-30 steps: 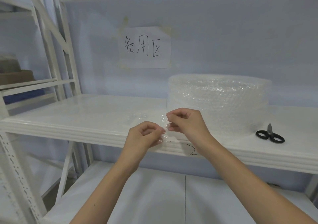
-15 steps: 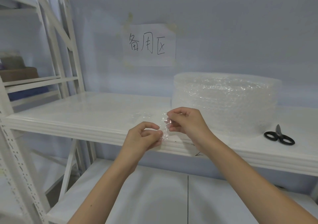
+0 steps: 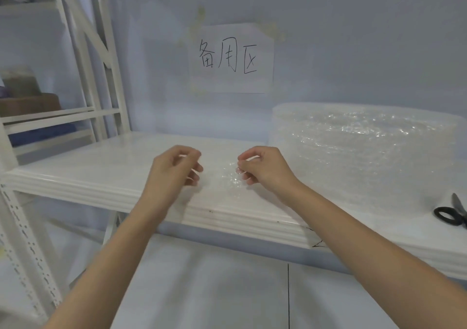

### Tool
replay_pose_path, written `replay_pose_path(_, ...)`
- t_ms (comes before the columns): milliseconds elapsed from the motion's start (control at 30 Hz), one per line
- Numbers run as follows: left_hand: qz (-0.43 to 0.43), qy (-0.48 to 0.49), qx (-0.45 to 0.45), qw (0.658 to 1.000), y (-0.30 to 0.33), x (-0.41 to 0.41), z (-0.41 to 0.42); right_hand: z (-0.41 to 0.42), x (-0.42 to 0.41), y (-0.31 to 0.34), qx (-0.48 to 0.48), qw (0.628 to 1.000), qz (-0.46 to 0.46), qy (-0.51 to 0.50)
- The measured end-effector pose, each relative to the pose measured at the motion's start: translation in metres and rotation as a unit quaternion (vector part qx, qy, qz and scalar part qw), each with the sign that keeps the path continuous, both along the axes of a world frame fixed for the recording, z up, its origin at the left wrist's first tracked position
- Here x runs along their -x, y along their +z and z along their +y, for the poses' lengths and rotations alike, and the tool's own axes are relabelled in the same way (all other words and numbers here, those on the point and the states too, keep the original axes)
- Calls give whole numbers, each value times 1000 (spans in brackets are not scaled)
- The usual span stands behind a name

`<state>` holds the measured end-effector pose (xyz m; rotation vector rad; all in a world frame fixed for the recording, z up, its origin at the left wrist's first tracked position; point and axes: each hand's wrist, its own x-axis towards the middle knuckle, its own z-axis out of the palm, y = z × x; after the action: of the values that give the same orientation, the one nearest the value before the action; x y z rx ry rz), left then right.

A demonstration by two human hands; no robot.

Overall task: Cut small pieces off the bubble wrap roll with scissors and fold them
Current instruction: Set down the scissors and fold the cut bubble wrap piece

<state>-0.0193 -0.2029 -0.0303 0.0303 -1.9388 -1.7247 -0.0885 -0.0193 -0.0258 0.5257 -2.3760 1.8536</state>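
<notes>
The small piece of bubble wrap (image 3: 228, 177) lies on the shelf (image 3: 106, 169) between the two hands, likely set there so it can be folded flat. The right hand (image 3: 262, 168) pinches its near edge with curled fingertips; the left hand (image 3: 174, 170) hangs just beside its other side, fingers loosely curled, seemingly holding nothing. The piece is clear and blurred, so its long axis is hard to judge; it seems to run hand to hand. The roll (image 3: 364, 149) stands beyond the right hand, the scissors (image 3: 452, 213) farther right.
</notes>
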Motion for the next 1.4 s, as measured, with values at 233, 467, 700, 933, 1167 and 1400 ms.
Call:
replay_pose_path(233,-5,-2,-24,1000,3,46,-23,-2,31,-17,-55,997,10,-57)
replay_pose_path(467,-32,-12,-9,999,-14,55,-37,-4,38,-14,-75,994,19,-80)
replay_pose_path(700,-63,-38,114,991,-17,55,-36,1,28,-7,47,999,-13,-1)
replay_pose_path(933,-64,-91,184,977,-17,49,-32,6,17,2,66,998,11,18)
replay_pose_path(1167,-117,-147,250,950,-17,58,-43,4,13,2,61,996,-35,49)
replay_pose_path(1400,-168,-142,327,919,-14,72,-51,3,16,2,54,997,-21,42)
